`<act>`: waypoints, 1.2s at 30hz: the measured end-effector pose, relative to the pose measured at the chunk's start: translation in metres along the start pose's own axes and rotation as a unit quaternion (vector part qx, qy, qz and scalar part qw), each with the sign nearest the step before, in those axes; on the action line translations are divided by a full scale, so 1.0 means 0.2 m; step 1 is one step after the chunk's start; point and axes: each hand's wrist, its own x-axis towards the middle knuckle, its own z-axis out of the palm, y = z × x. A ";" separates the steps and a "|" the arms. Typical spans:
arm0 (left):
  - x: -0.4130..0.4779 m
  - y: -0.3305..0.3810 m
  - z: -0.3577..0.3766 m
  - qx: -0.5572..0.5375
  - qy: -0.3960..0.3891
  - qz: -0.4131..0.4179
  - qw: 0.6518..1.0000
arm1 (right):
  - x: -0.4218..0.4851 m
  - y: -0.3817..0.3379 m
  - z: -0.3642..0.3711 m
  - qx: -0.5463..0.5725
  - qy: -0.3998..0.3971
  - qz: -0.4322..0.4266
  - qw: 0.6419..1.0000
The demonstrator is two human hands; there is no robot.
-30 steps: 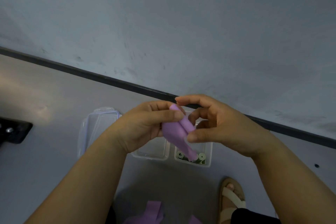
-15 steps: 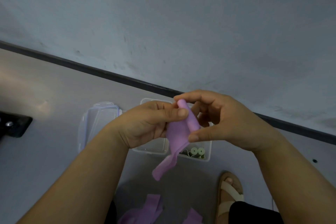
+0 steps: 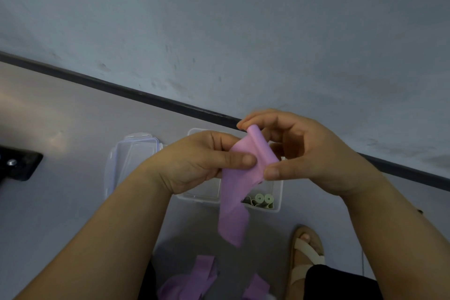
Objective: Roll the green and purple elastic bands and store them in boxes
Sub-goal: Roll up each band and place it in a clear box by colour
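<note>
Two hands pinching one purple band (image 3: 232,204).
Left hand (image 3: 194,161) and right hand (image 3: 306,151) grip its rolled top; its long axis runs 12 to 6, loose tail pointing 6, before the clear box (image 3: 279,192) of green rolls (image 3: 264,198).

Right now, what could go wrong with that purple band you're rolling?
Two things, maybe. The left hand and right hand pinch only the top of the purple band, so the curled start might slip from that fingertip grip and spring open. The long tail hangs loose in front of the clear box with the green rolls; it could twist and make a crooked roll.
</note>
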 end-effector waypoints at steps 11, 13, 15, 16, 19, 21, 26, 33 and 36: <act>0.00 0.01 0.02 0.071 -0.024 0.005 0.997 | 0.01 0.01 0.00 0.006 -0.023 0.017 1.000; -0.01 0.01 0.01 0.039 -0.046 0.009 0.998 | 0.00 0.00 -0.01 0.011 -0.031 0.019 0.999; -0.01 0.00 0.01 0.019 -0.038 0.006 0.999 | 0.00 0.00 -0.02 0.022 -0.045 0.016 0.999; -0.01 0.00 0.01 0.021 -0.026 0.005 0.999 | 0.00 0.00 -0.02 0.027 -0.053 0.014 0.998; 0.00 -0.01 0.01 0.057 0.006 0.004 0.998 | -0.01 -0.01 -0.03 0.040 -0.054 0.012 0.998; 0.00 -0.01 0.01 0.062 0.005 0.008 0.998 | -0.01 0.00 -0.04 0.039 -0.054 0.011 0.998; 0.00 0.00 0.02 0.012 -0.017 0.013 1.000 | -0.01 0.01 -0.06 -0.018 -0.048 0.023 0.998; 0.03 -0.05 0.01 0.060 0.058 0.001 0.997 | 0.00 0.01 -0.04 -0.111 -0.048 0.029 0.992; 0.02 -0.04 0.00 0.048 0.050 0.008 0.998 | 0.00 0.01 -0.03 -0.131 -0.051 0.040 0.989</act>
